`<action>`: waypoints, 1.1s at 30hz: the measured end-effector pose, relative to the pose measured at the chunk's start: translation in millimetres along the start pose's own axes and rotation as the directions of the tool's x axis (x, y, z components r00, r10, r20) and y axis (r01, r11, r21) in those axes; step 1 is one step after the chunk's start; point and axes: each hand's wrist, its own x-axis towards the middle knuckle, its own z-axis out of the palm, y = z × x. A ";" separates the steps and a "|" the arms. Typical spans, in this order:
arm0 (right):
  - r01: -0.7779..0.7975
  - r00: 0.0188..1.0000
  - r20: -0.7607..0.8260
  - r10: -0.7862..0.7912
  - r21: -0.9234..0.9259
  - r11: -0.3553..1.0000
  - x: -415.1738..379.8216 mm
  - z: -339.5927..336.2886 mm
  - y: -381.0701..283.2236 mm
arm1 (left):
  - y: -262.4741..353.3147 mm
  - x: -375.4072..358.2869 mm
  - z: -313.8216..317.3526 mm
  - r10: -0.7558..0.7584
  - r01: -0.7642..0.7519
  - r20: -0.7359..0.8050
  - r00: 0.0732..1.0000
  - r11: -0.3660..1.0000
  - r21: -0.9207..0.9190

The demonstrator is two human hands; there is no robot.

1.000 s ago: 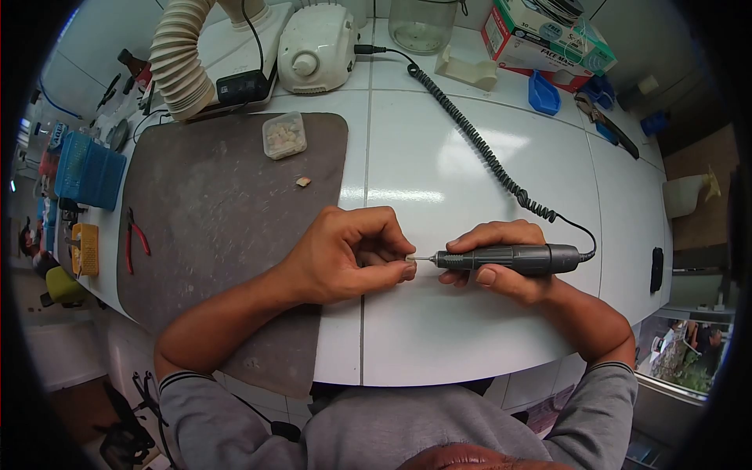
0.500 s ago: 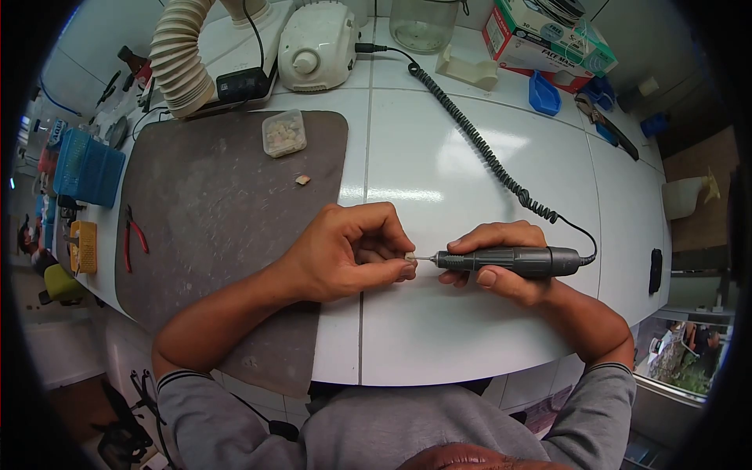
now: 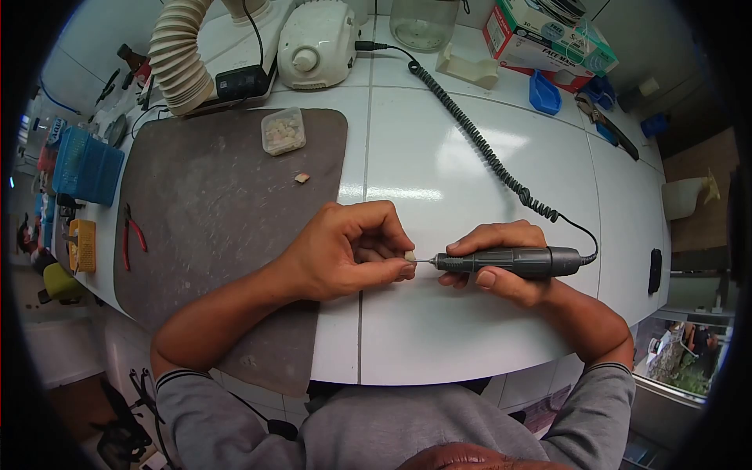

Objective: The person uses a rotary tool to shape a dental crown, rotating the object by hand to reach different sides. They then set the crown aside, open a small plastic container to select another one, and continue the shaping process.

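Observation:
Between the thumb and fingertips of my left hand (image 3: 345,249) is a small pale piece (image 3: 410,256), mostly hidden by the fingers. My right hand (image 3: 505,270) is closed around a black rotary handpiece (image 3: 517,262), held level and pointing left. Its thin metal bit (image 3: 424,259) reaches right up to the pale piece. A coiled cord (image 3: 486,149) runs from the handpiece's rear end to a white control box (image 3: 316,45) at the back.
On the grey mat (image 3: 227,188) lie a small chip (image 3: 301,178) and a clear tub (image 3: 283,131) of pale pieces. Red-handled pliers (image 3: 133,239) rest at its left edge. A ribbed hose (image 3: 178,59) hangs at the back left; a mask box (image 3: 544,47) stands back right.

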 end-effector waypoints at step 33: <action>-0.010 1.000 -0.003 0.010 0.013 1.000 0.8 0.8 -2.4 | 4.7 -0.3 0.2 -0.029 0.028 0.002 1.000 0.989 0.144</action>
